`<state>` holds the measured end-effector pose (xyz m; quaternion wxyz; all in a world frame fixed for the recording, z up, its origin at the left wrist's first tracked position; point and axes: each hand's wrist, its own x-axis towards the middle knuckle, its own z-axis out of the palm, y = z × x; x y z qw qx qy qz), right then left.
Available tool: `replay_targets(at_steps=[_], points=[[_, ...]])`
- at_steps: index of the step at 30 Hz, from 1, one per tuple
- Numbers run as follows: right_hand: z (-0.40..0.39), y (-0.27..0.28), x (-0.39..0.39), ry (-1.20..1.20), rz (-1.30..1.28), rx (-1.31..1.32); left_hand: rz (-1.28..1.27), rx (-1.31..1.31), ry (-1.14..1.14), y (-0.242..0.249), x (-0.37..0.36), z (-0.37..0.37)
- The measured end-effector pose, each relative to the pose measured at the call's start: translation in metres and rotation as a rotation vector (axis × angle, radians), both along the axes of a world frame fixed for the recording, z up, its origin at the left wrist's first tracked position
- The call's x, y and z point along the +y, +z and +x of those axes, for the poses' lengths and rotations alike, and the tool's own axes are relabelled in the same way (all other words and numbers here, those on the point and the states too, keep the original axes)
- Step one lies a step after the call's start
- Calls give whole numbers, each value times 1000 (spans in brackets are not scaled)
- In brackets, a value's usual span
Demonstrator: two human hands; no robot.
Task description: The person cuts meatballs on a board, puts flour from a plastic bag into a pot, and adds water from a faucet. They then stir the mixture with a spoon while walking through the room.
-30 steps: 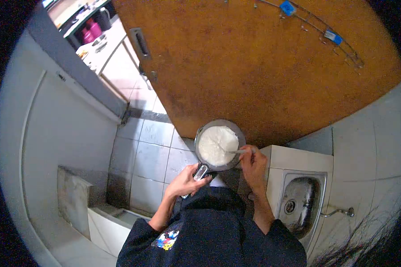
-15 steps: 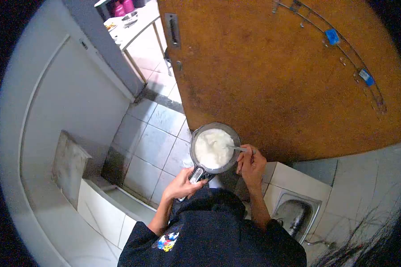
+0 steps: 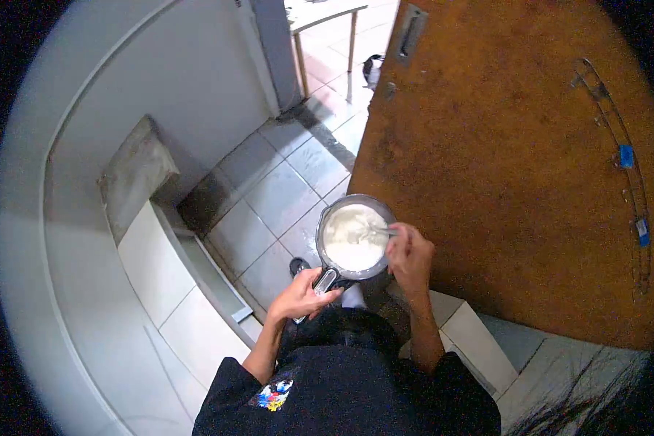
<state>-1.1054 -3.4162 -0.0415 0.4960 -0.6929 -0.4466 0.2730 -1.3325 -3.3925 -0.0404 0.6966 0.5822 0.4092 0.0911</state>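
Observation:
A saucepan point(image 3: 328, 260) with a black and silver handle hangs in front of my body, holding a thick white creamy mixture point(image 3: 354, 251). My left hand point(image 3: 300, 294) is wrapped around the handle. From the right side, my right hand point(image 3: 410, 256) pinches the handle of a metal spoon point(image 3: 382, 232) over the pan. The spoon's head is sunk in the mixture, so its shape is hidden.
A brown wooden door point(image 3: 501, 167) stands open close on the right. Ahead is a doorway with a table point(image 3: 330, 16) beyond it. Tiled ledges point(image 3: 156, 265) flank me over a tiled floor point(image 3: 276, 200). A dark shoe point(image 3: 299, 267) shows below the pan.
My view has turned left, so the door and doorway sit farther right and the sink has left the picture. The spoon has shifted slightly within the mixture; both hands keep their hold.

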Motion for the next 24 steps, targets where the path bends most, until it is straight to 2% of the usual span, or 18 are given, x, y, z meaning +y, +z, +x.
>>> replay_targets(at_steps=[3, 4, 7, 10, 12, 14, 16, 18, 21, 24], points=[[-26, 5, 14, 297, 117, -169, -65, -5, 102, 0, -2, -16], [-31, 4, 13, 326, 126, -176, -53, -29, 128, -4, -6, -24], [-40, 15, 24, 214, 76, -117, -29, -52, 179, -2, -6, -45], [-65, 19, 62, 334, 203, -220, -23, -40, 219, 1, 4, -53], [-84, 5, 64, 501, 287, -297, -3, -38, 252, 1, 14, -68], [-89, 16, 72, 527, 275, -339, -21, -51, 289, -3, 23, -81], [-89, 25, 90, 437, 125, -243, -18, -108, 288, -13, 32, -91], [-108, 22, 120, 426, 169, -286, -20, -64, 313, -14, 45, -102], [-150, 15, 144, 609, 243, -277, -11, -51, 373, -6, 63, -123], [-154, 17, 153, 642, 206, -251, 49, -30, 436, -17, 75, -145]])
